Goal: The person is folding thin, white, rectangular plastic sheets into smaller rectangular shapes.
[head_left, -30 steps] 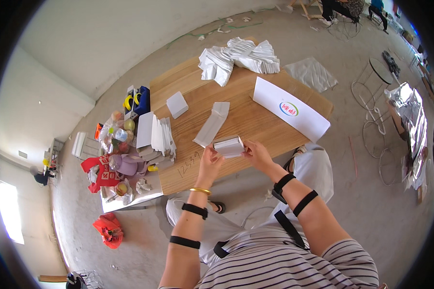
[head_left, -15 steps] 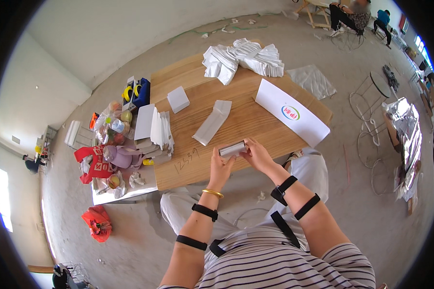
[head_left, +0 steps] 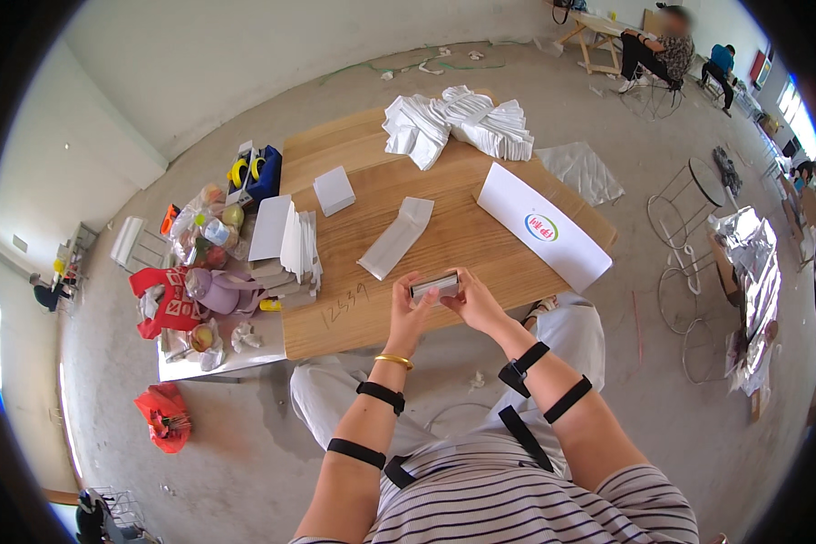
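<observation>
Over the near edge of the wooden table [head_left: 354, 313], my left hand [head_left: 408, 306] and my right hand [head_left: 471, 301] hold a small flat silvery-white block [head_left: 435, 286] with a dark long edge between them. The fingers of both hands are closed on its two ends; its exact kind cannot be made out. Just beyond lies a flat translucent white sleeve [head_left: 395, 239]. Farther left is a small stack of white cards [head_left: 335, 189]. To the right rests a long white folded sheet [head_left: 542, 225] with a coloured oval mark.
A heap of white sleeves [head_left: 458, 125] covers the far end. White sheets [head_left: 286, 240] are stacked on the left, near a blue tape dispenser [head_left: 265, 174], a purple cap [head_left: 222, 290] and a red bag [head_left: 165, 304]. Wire-framed stools [head_left: 689, 204] and silvery foil [head_left: 751, 272] stand right.
The view has shifted slightly. Between my hands the block has tilted a little, showing more of its dark edge; both hands still hold it.
</observation>
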{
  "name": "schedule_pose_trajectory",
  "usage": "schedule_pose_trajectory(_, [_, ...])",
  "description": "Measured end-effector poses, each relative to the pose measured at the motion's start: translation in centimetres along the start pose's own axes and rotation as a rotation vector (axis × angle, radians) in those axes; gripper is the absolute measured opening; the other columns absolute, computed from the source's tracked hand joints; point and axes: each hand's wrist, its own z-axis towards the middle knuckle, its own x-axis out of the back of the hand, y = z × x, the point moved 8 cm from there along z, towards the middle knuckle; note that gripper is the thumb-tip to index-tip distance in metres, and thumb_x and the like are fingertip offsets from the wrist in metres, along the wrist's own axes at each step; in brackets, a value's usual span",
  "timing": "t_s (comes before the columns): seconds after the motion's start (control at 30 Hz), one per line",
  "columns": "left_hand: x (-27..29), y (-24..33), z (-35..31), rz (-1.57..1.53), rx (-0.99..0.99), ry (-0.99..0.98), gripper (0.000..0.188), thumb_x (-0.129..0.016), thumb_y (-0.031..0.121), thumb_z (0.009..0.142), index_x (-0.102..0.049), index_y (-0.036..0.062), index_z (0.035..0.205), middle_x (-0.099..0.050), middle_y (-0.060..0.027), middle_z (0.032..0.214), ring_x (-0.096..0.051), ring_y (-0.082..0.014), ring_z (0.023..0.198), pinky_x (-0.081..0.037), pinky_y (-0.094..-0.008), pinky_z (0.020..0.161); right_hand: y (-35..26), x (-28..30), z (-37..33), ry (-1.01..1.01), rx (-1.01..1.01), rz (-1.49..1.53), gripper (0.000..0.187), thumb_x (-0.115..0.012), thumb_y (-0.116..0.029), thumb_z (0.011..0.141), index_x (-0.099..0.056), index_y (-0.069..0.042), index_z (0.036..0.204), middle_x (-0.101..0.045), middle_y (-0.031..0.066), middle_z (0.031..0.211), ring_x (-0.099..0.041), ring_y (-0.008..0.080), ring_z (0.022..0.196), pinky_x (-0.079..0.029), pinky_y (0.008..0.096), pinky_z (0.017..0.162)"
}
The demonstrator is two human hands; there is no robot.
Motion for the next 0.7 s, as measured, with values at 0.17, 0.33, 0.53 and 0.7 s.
schedule_pose_trajectory(0.17, [-0.2,-0.4,0.5,-0.052,0.073,0.026,0.038,-0.060,0.029,0.100,-0.051,0.0067,0.130,-0.057,-0.0025,0.117,-0.051,-0.0123,0.109,-0.040,-0.0269,0.094,0.1,0.2,0.1,-0.026,-0.091,0.148,0.054,-0.076,-0.022,0.085,-0.049,0.005,0.123,-0.058,0.0210,0.113,-0.064,0.0312,0.096,-0.052,0.0374,0.080])
schedule_pose_trajectory(0.33, [-0.7,0.5,0.7,-0.135,-0.019,0.045,0.030,-0.054,0.029,0.104,-0.056,0.0071,0.124,-0.059,0.0015,0.110,-0.050,-0.0077,0.101,-0.038,-0.0242,0.093,1.1,-0.1,0.4,-0.035,-0.262,0.489,0.047,-0.071,-0.030,0.093,-0.051,0.003,0.120,-0.059,0.0096,0.108,-0.066,0.0152,0.081,-0.051,0.0284,0.068])
schedule_pose_trajectory(0.53, [-0.9,0.1,0.5,-0.239,0.066,0.019,0.022,-0.053,0.026,0.104,-0.062,0.0080,0.112,-0.061,0.0041,0.105,-0.051,-0.0063,0.100,-0.039,-0.0240,0.092,1.1,0.1,1.0,0.006,-0.236,0.502,0.044,-0.065,-0.039,0.096,-0.057,0.004,0.102,-0.062,0.0105,0.096,-0.068,0.0177,0.074,-0.051,0.0289,0.065])
schedule_pose_trajectory(0.7, [-0.4,0.3,0.2,-0.244,0.050,0.010,0.018,-0.054,0.023,0.104,-0.062,0.0081,0.109,-0.061,0.0043,0.105,-0.052,-0.0064,0.100,-0.040,-0.0238,0.091,0.6,0.1,0.7,0.005,-0.264,0.539,0.042,-0.065,-0.039,0.096,-0.058,0.002,0.101,-0.063,0.0097,0.093,-0.069,0.0178,0.075,-0.051,0.0288,0.064])
